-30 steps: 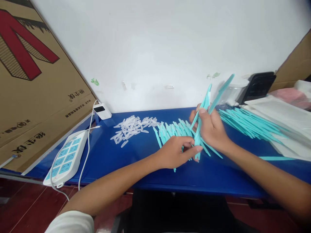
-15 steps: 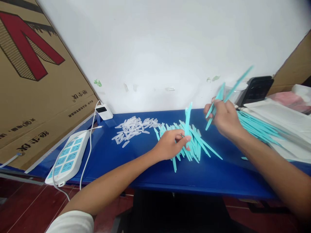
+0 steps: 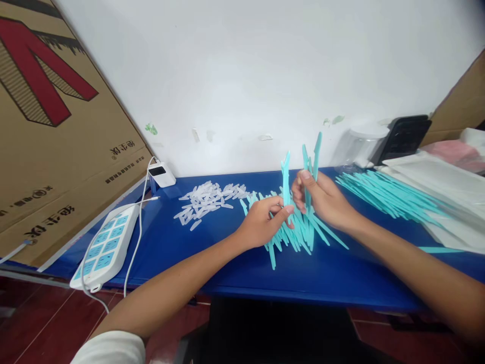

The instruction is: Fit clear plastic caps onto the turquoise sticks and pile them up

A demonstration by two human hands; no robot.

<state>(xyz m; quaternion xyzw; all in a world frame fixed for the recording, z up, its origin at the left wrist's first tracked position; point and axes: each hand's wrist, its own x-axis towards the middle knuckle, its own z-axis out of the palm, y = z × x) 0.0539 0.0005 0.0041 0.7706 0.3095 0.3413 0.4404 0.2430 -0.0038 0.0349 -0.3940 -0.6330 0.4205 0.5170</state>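
My left hand [image 3: 263,222] is closed, pinching a turquoise eyebrow razor [image 3: 286,182] upright between thumb and fingers; its upper end looks forked, so I cannot tell whether a second one lies against it. Close on its right, my right hand [image 3: 328,199] grips several turquoise eyebrow razors [image 3: 317,154], their tips fanned upward. Beneath both hands spreads a loose pile of the same razors [image 3: 299,235], partly hidden by the fingers. Left of that pile lies a heap of small translucent white plastic pieces [image 3: 206,199], shaped like caps.
More turquoise razors [image 3: 386,194] lie in a bundle at right, partly over white sheets [image 3: 458,202]. Behind them stand a clear tub [image 3: 366,144] and a black object [image 3: 403,139]. A power strip [image 3: 109,242], cables and a white device [image 3: 162,174] occupy the left, beside a large carton [image 3: 87,146].
My right hand has moved left and down, bringing its razors from above the right-hand bundle to beside my left hand. My left hand has shifted slightly left, still holding its razor.
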